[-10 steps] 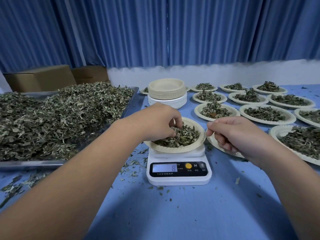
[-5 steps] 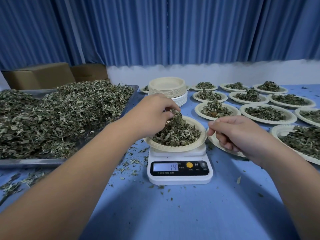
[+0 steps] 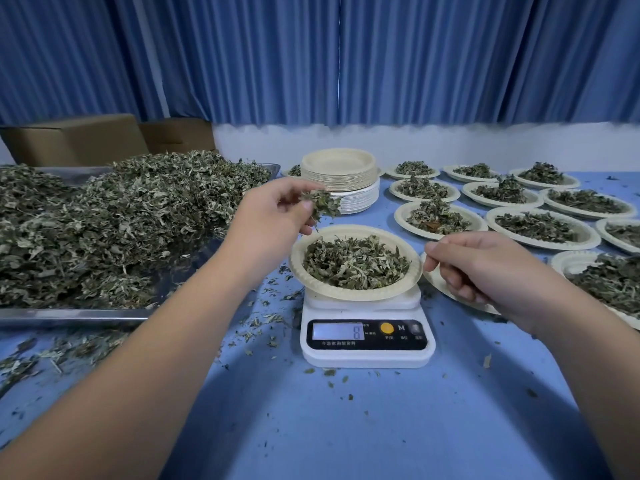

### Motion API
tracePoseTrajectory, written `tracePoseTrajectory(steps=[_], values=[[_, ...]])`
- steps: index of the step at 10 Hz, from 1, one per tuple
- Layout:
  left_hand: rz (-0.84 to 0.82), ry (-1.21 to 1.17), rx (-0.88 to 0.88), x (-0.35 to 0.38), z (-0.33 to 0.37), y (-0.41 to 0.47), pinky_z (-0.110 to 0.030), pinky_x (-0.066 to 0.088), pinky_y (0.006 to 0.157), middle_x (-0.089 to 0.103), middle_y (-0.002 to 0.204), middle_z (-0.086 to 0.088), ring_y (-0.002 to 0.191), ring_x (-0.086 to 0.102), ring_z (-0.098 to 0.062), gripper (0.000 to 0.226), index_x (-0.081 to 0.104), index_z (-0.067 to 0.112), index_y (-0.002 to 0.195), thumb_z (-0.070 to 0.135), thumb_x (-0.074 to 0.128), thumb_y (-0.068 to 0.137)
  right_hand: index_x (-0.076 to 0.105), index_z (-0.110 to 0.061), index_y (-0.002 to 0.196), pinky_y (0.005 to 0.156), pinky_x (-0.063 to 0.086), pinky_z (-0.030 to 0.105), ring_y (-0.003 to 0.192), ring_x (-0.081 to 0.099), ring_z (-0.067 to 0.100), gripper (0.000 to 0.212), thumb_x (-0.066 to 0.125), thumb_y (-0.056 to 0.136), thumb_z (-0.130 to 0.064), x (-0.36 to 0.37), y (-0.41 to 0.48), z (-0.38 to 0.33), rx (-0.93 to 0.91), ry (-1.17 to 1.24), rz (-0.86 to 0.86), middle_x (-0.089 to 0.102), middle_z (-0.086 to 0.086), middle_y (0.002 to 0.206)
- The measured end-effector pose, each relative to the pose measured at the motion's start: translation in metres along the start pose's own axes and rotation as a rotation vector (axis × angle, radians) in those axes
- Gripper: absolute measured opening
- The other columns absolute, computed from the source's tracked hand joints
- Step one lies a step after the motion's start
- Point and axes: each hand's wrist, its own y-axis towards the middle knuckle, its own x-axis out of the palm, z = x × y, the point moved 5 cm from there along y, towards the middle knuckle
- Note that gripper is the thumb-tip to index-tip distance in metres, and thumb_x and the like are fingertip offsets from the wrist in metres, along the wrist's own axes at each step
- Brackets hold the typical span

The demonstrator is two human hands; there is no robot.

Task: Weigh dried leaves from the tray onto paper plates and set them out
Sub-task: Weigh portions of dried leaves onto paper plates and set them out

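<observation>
Currently the left hand (image 3: 277, 209) pinches a tuft of leaves (image 3: 320, 204) above the upper-left rim of the plate (image 3: 356, 295), which sits mid-frame on the scale (image 3: 367, 355) reading 8. Flakes could drop outside the rim onto the table (image 3: 346, 427) and skew the weight. The right hand (image 3: 485, 268), curled with nothing seen in it, hovers just right of the plate; a brush against the rim would falsify the reading.
</observation>
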Motion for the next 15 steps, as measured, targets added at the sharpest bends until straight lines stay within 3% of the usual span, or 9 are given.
tracePoseTrajectory(steps=[2,4,6,9,11,12,13,14,15], values=[[0.088,-0.034,-0.045,-0.031,-0.015,-0.002,-0.017,0.054,0.068,0.064,0.082,-0.002,0.061,0.063,-0.001,0.034,0.066,0.031,0.094,0.001,0.053,0.096,0.066,-0.017,0.061,0.032,0.025,0.015,0.037,0.034,0.009,0.035,0.057,0.094,-0.025,0.001,0.0,0.001,0.009,0.004,0.0,0.045,-0.003,0.046],[0.263,0.145,-0.138,-0.073,-0.033,-0.008,-0.009,0.039,0.039,0.067,0.081,0.002,0.051,0.058,0.006,0.03,0.065,0.035,0.097,0.006,0.055,0.096,0.067,-0.016,0.061,0.031,0.024,0.015,0.037,0.034,0.01,0.036,0.057,0.094,-0.024,0.002,-0.001,0.001,0.014,0.007,0.008,0.043,-0.002,0.047],[0.265,0.462,-0.283,-0.102,-0.057,-0.009,-0.02,0.032,0.03,0.06,0.087,0.004,0.046,0.044,-0.014,0.024,0.063,0.031,0.105,0.011,0.052,0.098,0.066,-0.017,0.061,0.031,0.024,0.016,0.039,0.034,0.011,0.035,0.057,0.094,-0.024,0.001,-0.003,0.0,0.026,-0.002,0.019,0.043,0.0,0.049],[0.049,0.787,-0.43,-0.099,-0.084,-0.006,-0.03,0.042,0.058,0.051,0.127,-0.011,0.07,0.055,-0.016,0.035,0.056,0.019,0.127,0.013,0.05,0.093,0.065,-0.014,0.066,0.031,0.025,0.016,0.039,0.034,0.011,0.032,0.057,0.095,-0.024,-0.001,-0.004,0.0,0.044,-0.02,0.042,0.043,0.0,0.048],[0.157,0.668,-0.115,-0.073,-0.052,-0.012,-0.026,0.039,0.073,0.061,0.104,0.001,0.076,0.054,-0.008,0.019,0.068,0.025,0.103,0.021,0.051,0.096,0.066,-0.014,0.066,0.032,0.025,0.016,0.039,0.034,0.01,0.032,0.057,0.094,-0.024,0.001,-0.004,0.0,0.044,-0.037,0.044,0.044,-0.002,0.047],[0.079,0.557,0.073,-0.045,-0.025,-0.017,-0.007,0.032,0.069,0.06,0.093,0.012,0.076,0.05,0.005,0.015,0.071,0.024,0.098,0.02,0.056,0.095,0.066,-0.015,0.064,0.033,0.025,0.016,0.039,0.034,0.011,0.033,0.057,0.095,-0.024,0.002,-0.004,-0.001,0.037,-0.035,0.041,0.044,-0.001,0.047],[-0.039,0.424,0.173,-0.019,0.0,-0.019,-0.005,0.037,0.072,0.06,0.089,0.017,0.077,0.052,0.008,0.013,0.07,0.027,0.095,0.019,0.061,0.093,0.066,-0.016,0.061,0.033,0.025,0.016,0.038,0.034,0.011,0.034,0.058,0.094,-0.024,0.001,-0.004,-0.001,0.027,-0.032,0.043,0.044,-0.001,0.047],[-0.195,0.407,0.209,0.006,0.016,-0.015,-0.015,0.045,0.075,0.06,0.09,0.018,0.078,0.057,0.003,0.011,0.069,0.028,0.096,0.021,0.063,0.092,0.066,-0.016,0.061,0.033,0.025,0.016,0.038,0.035,0.011,0.035,0.058,0.094,-0.024,0.0,-0.004,-0.001,0.022,-0.025,0.043,0.044,-0.001,0.047],[-0.381,0.542,0.244,0.031,0.023,-0.007,-0.018,0.043,0.083,0.06,0.102,0.014,0.089,0.057,0.001,0.014,0.067,0.029,0.105,0.027,0.062,0.092,0.065,-0.016,0.061,0.033,0.026,0.016,0.038,0.035,0.011,0.035,0.057,0.094,-0.024,0.0,-0.003,-0.001,0.022,-0.022,0.037,0.044,-0.001,0.047]])
